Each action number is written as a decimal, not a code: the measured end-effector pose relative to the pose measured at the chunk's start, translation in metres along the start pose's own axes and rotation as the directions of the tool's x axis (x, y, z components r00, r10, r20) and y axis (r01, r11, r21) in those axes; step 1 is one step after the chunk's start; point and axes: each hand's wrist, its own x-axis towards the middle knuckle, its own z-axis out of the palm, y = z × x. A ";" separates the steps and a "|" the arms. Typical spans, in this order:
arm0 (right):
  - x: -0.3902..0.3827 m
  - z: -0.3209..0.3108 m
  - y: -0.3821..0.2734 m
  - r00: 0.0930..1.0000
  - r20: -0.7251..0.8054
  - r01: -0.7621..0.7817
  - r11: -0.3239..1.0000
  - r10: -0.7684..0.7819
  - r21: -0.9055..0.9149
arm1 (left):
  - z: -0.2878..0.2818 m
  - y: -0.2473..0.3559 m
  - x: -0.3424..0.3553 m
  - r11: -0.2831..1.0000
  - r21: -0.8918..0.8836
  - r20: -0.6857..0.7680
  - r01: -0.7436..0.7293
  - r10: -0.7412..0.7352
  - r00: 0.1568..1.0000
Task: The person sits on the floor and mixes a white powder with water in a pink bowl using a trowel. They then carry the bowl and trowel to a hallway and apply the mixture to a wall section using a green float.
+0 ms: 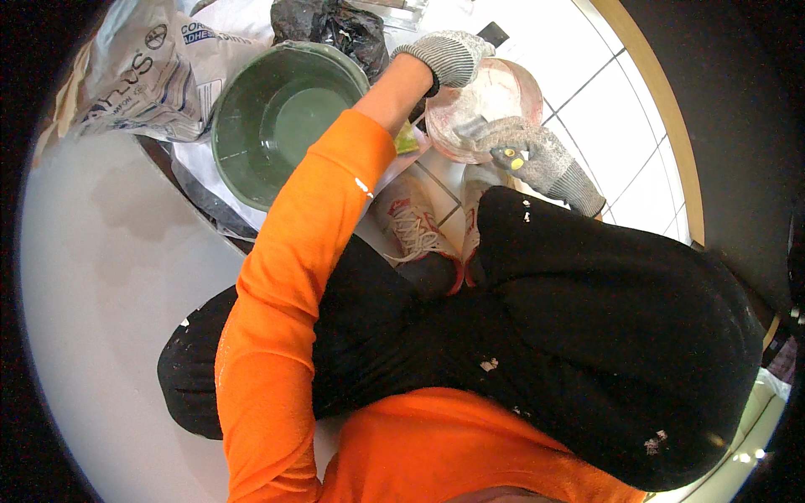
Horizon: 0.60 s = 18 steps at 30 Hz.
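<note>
My left hand (453, 60), in a grey knit glove, is at the back rim of a pinkish bucket (528, 88) holding white material. Its fingers are curled; what they grip I cannot make out. My right hand (541, 168), in a speckled glove, is closed at the bucket's front on a grey tool with yellow detail (478, 130), which reaches over the bucket. A green bucket (293, 126) stands left of my left forearm, with a small yellow-green item (407, 140) partly behind my wrist.
Printed paper sacks (168, 75) and a black plastic bag (323, 25) lie at the back left, beside a white curved surface (109, 293). My shoes (411, 222) rest on white tiles (629, 117) below the pinkish bucket. A dark surface with a tan edge (688, 159) borders the right.
</note>
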 end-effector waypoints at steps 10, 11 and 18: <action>-0.010 -0.035 0.000 0.991 -0.059 -0.110 0.978 0.122 0.180 | -0.006 0.006 0.000 0.996 0.074 0.093 0.056 -0.063 0.994; -0.009 -0.035 0.003 0.994 -0.079 -0.065 0.985 0.078 0.158 | -0.006 0.006 0.000 0.996 0.079 0.086 0.044 -0.051 0.995; 0.002 -0.011 -0.007 0.992 -0.008 -0.119 0.934 0.129 0.337 | 0.000 -0.002 -0.003 0.998 0.063 0.028 -0.005 0.003 1.000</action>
